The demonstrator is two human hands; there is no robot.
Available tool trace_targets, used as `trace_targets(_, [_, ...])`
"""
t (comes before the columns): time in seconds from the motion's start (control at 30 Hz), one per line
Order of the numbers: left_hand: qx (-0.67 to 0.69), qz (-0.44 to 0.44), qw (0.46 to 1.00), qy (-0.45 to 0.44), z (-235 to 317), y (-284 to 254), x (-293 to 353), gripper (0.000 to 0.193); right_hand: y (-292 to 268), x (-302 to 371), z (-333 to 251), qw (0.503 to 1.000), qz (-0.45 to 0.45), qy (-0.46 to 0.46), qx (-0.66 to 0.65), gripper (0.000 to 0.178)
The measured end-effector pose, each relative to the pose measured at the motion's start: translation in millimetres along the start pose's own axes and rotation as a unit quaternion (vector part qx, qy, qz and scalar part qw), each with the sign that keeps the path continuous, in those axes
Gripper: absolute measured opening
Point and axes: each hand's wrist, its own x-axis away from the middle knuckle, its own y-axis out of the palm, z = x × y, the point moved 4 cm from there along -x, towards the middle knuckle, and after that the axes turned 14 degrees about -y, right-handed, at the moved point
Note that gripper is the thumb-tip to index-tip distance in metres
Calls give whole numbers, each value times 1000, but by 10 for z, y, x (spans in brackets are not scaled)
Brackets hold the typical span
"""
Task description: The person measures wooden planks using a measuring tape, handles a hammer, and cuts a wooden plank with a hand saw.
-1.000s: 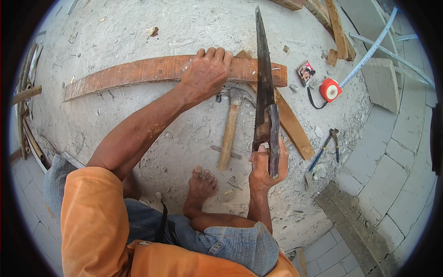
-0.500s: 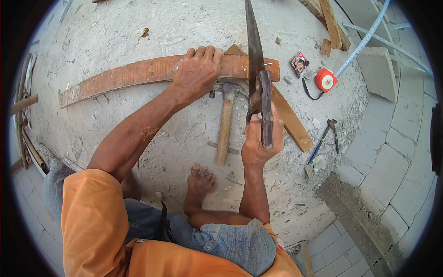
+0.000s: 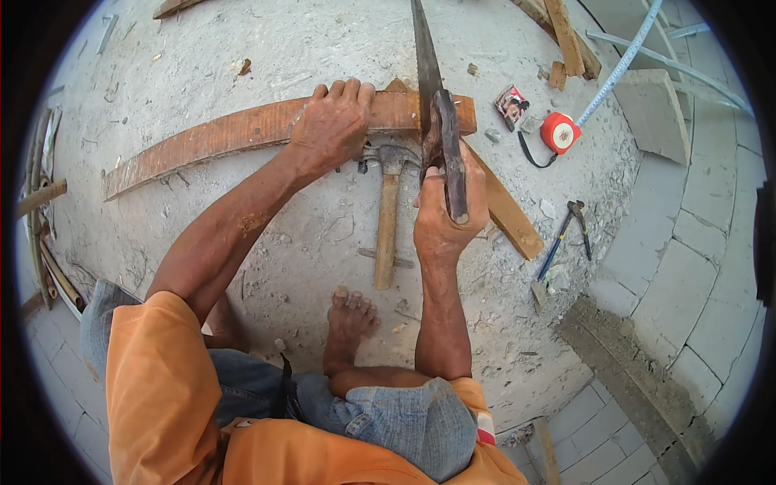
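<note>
A reddish-brown wooden plank (image 3: 210, 133) lies across the concrete ground. My left hand (image 3: 333, 121) presses on it, fingers curled over its far edge. Around the dark handle of a handsaw (image 3: 428, 69) my right hand (image 3: 453, 206) is closed. The saw's blade crosses the plank close to its right end and points away from me. Beneath that end, a second, narrower wood strip (image 3: 508, 208) runs diagonally toward the lower right. A claw hammer (image 3: 388, 218) with a wooden handle lies on the near side of the plank, between my forearms, its head close to the plank's edge.
To the right lie a red tape measure (image 3: 559, 133) with its blade drawn out, a small packet (image 3: 511, 107) and blue-handled pincers (image 3: 563, 241). Wood offcuts (image 3: 566, 40) are at the far right, beside grey blocks (image 3: 656, 113). Thin poles (image 3: 39, 202) lie at the left.
My right hand has pushed the saw forward, away from me, over the plank. My left hand stays on the plank. The whole view has shifted slightly.
</note>
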Motion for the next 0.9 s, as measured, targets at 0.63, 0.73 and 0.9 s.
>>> trace_targets(0.63, [-26, -2, 1000, -11, -166, -66, -11, 48, -277, 708, 11, 997, -1, -68, 44, 40])
trace_targets(0.73, [5, 18, 1000, -5, -63, 6, -162, 48, -191, 209, -135, 993, 2, -89, 75, 42])
trace_targets(0.9, [1, 29, 1000, -7, -150, 17, -65, 33, -245, 602, -122, 981, -7, -169, 91, 42])
